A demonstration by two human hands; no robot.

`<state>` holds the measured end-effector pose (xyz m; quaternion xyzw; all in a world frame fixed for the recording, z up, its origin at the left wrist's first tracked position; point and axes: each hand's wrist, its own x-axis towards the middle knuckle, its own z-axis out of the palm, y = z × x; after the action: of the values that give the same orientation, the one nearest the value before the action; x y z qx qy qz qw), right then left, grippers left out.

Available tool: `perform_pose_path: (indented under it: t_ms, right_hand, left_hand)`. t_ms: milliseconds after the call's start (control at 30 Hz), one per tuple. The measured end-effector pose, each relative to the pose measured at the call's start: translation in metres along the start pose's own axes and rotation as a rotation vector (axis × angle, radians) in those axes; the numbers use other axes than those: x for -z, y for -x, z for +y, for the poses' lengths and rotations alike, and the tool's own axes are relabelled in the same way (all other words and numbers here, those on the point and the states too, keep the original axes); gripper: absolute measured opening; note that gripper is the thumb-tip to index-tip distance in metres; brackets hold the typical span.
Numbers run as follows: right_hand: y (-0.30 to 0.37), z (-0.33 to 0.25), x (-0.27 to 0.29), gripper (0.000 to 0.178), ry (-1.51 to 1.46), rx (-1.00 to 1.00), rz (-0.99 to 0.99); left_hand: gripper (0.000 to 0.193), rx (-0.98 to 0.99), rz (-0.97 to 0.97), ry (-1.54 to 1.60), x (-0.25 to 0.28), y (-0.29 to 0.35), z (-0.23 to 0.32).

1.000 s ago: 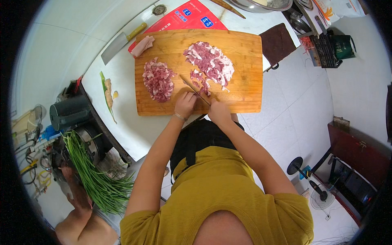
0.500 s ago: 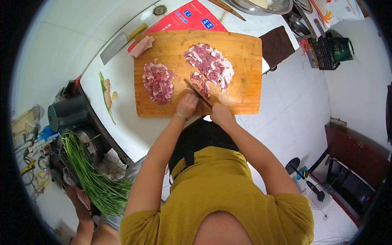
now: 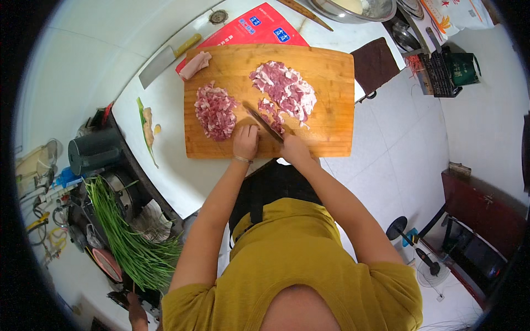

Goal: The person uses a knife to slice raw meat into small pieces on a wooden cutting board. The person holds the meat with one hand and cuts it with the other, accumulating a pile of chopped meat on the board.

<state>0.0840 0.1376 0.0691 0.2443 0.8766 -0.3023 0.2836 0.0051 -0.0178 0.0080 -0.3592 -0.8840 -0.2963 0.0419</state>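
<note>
RIGHT HAND (image 3: 295, 150): grip clenched on knife (image 3: 261, 121) | LEFT HAND (image 3: 246, 143): curled, left of knife; grip contents indeterminable | KNIFE: cutting board (image 3: 331, 124), near half, right of chopped meat (image 3: 215, 112), near side of sliced meat (image 3: 284, 91)

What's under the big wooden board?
From under the wooden board, a red sheet pokes out at the far left; the white tabletop shows alongside. Anything else beneath is covered, so I can't tell.
</note>
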Motion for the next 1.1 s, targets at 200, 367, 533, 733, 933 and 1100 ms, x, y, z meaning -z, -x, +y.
perform_pose_path:
  t_ms: [200,367,533,733,933,1100]
  right_hand:
    - [0.006,-0.020,0.038,0.030,-0.249,0.083,0.232]
    - [0.026,0.021,0.046,0.031,-0.295,0.068,0.293]
    - [0.044,0.045,0.042,0.028,-0.409,-0.013,0.349]
    - [0.044,0.052,0.037,0.028,-0.379,-0.028,0.340]
    - [0.037,0.041,0.035,0.029,-0.360,-0.014,0.327]
    - [0.033,0.034,0.033,0.031,-0.391,0.032,0.314]
  left_hand:
    - [0.025,0.152,0.038,0.080,0.007,-0.055,-0.004]
    - [0.042,0.043,-0.195,0.101,-0.002,-0.076,0.008]
    - [0.032,-0.027,-0.120,0.198,-0.022,-0.046,0.049]
    - [0.022,-0.319,-0.077,-0.079,-0.035,-0.029,0.038]
    - [0.019,-0.235,-0.216,-0.248,0.031,-0.047,-0.061]
    - [0.028,-0.412,-0.052,-0.297,0.080,-0.055,-0.067]
